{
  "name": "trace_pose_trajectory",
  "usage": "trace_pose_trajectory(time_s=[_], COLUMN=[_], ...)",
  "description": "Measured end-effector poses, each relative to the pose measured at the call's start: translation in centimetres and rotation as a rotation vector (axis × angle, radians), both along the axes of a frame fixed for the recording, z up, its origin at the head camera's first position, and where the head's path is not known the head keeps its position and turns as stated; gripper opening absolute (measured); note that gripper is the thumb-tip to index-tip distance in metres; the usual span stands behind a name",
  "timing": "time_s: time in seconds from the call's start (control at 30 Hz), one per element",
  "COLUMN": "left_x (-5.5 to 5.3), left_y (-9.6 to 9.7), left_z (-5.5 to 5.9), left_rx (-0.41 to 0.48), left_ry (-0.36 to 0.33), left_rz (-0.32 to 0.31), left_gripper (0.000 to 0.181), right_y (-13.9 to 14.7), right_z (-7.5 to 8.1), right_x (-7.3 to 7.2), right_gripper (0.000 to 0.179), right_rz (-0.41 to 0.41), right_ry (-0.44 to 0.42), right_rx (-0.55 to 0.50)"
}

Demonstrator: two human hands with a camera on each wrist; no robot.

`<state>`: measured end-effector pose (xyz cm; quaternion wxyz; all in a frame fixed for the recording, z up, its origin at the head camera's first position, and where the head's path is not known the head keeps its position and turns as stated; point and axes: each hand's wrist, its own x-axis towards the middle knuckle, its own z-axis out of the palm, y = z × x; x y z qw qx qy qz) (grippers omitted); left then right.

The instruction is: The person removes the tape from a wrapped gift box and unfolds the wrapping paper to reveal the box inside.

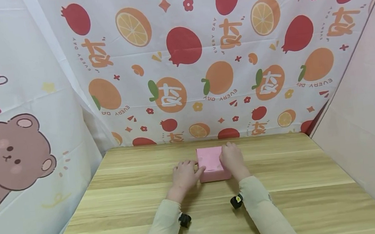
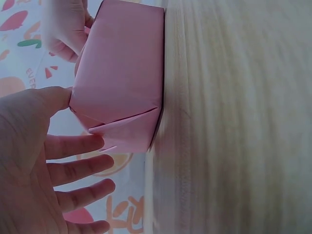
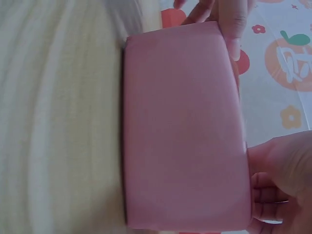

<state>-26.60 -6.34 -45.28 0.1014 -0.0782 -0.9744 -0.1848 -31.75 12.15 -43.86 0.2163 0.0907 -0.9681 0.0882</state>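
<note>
Under the pink box (image 1: 211, 163), a wood-grain desk (image 1: 132, 211), with its far edge just behind the box and much more of its surface in front. On the box, a long side toward the person and a flat pink top facing up; at its left end, slanted folds (image 2: 126, 123) in the left wrist view. At the left of the box, the left hand (image 1: 184, 175), with thumb on the upper front edge near the left corner and the other fingers (image 2: 80, 170) spread wide and nearly straight beside the left end, closed around nothing; contact between index fingertip and folds hard to tell. At the right of the box, the right hand (image 1: 232, 159), close against the top, with thumb by the upper front edge and the other fingers curled inward; cannot tell whether gripping any part of the box. In front of the box, pale sleeves (image 1: 264, 207) on both forearms, with a small black device (image 1: 184, 220) at each cuff. Behind the box, a white cloth (image 1: 182, 17) with red and orange fruit prints; far to the left of the box, another with a brown bear (image 1: 13, 154).
</note>
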Motion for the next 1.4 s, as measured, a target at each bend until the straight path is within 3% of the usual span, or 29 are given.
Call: trace_pose_trajectory(time_s=[0.2, 0.53, 0.77, 1.07, 1.23, 1.4], left_x=[0.0, -0.2, -0.2, -0.1, -0.2, -0.2], left_y=[0.1, 0.1, 0.0, 0.0, 0.0, -0.1], left_z=[0.1, -0.2, -0.2, -0.2, -0.3, -0.5], left_rx=[0.012, 0.027, 0.035, 0.048, 0.050, 0.048], left_ry=[-0.005, -0.020, -0.021, -0.028, -0.024, -0.010], left_rz=[0.001, -0.009, -0.009, -0.011, -0.017, -0.020], left_gripper=[0.056, 0.056, 0.056, 0.056, 0.055, 0.055], right_y=[0.0, 2.5, 4.0, 4.9, 5.4, 5.2], right_z=[0.1, -0.1, -0.7, -1.3, -1.5, -1.6], right_x=[-0.5, -0.6, -0.5, -0.3, -0.2, -0.5], right_gripper=[0.013, 0.018, 0.030, 0.016, 0.013, 0.034], right_rz=[-0.004, 0.011, 0.036, 0.008, -0.041, -0.024], right_ry=[-0.089, -0.007, -0.010, -0.024, -0.091, -0.199], right_rx=[0.042, 0.045, -0.090, -0.195, -0.322, -0.445])
